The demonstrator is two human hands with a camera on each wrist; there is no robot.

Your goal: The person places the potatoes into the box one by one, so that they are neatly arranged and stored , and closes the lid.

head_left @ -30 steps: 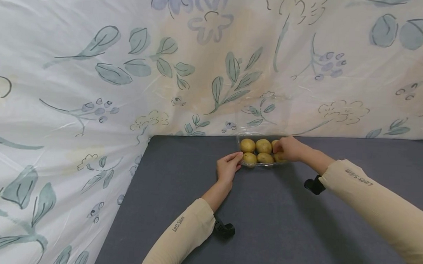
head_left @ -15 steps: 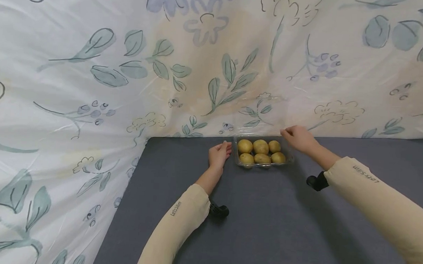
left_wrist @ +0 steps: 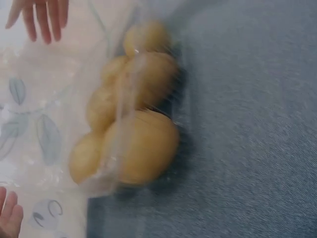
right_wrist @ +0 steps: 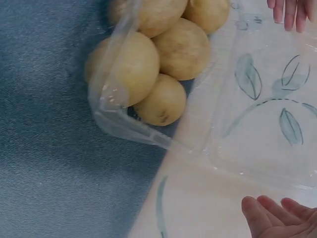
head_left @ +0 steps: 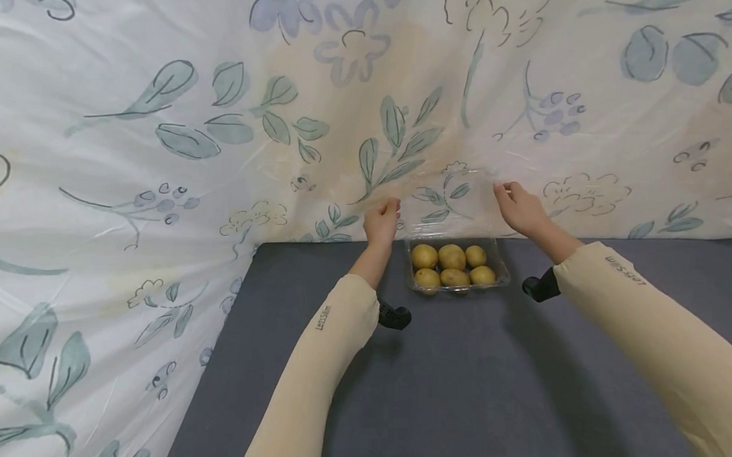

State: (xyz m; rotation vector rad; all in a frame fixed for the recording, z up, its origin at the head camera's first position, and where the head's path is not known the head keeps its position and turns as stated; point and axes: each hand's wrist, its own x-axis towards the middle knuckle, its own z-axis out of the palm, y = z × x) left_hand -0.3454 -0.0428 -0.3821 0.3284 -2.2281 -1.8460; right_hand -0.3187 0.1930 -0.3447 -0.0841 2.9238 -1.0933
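Several yellow potatoes (head_left: 452, 257) sit in two rows in a clear plastic clamshell box (head_left: 410, 278) at the table's back edge. Its transparent lid (right_wrist: 267, 148) stands raised behind them against the patterned cloth. My left hand (head_left: 381, 221) is held up just left of the lid, fingers relaxed and holding nothing. On the other side, my right hand (head_left: 520, 208) is up beside the lid's right edge, fingers loosely extended. The right wrist view shows a gap between that hand and the lid. In the left wrist view the potatoes (left_wrist: 141, 146) are blurred.
A dark grey cloth-covered table (head_left: 445, 379) lies under the box. A white floral cloth (head_left: 222, 176) hangs behind and along the left side. Black wrist cameras (head_left: 394, 317) stick out below both beige sleeves (head_left: 630, 298).
The right hand has left the potatoes and the left hand the box's left edge. Both have risen to either side of the raised lid. The box stays in place.
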